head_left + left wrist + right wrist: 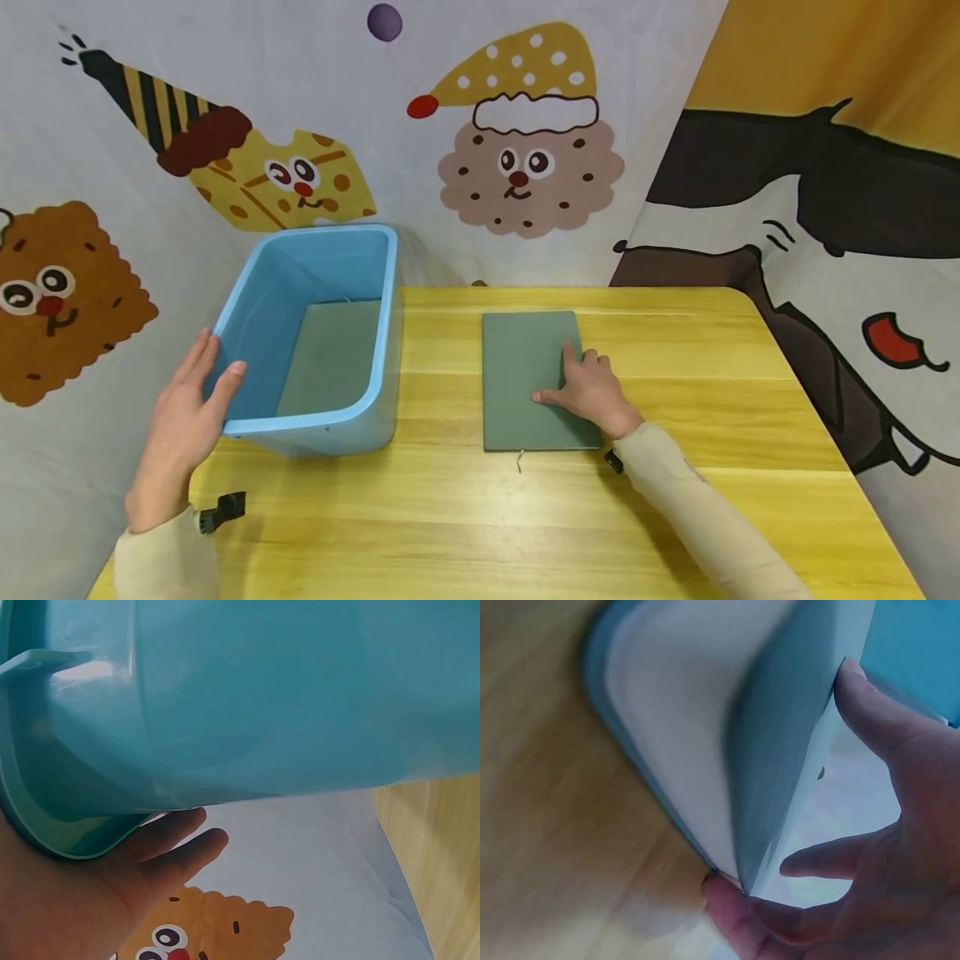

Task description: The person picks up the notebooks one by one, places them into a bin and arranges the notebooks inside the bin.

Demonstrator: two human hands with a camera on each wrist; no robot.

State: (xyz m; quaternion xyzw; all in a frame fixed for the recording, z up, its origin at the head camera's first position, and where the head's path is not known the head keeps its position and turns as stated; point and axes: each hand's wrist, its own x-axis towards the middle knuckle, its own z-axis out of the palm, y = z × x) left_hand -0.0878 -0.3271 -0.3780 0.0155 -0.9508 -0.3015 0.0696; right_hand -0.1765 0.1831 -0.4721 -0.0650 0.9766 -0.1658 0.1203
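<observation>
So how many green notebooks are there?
2: one notebook on the table, under the right hand; another notebook inside the blue bin, where more could be hidden beneath it.

The left sleeve [167, 560] is long, pale beige and plain, and terminates at the wrist. The right sleeve [701, 510] matches in colour and bears a small greyish mark or crease on its outer side. The left wrist fitting [222, 512] is black, with a flat, squared tab. The right wrist fitting [614, 461] is black and partly hidden. The left grip [183, 417] and right grip [592, 390] are bare.
</observation>
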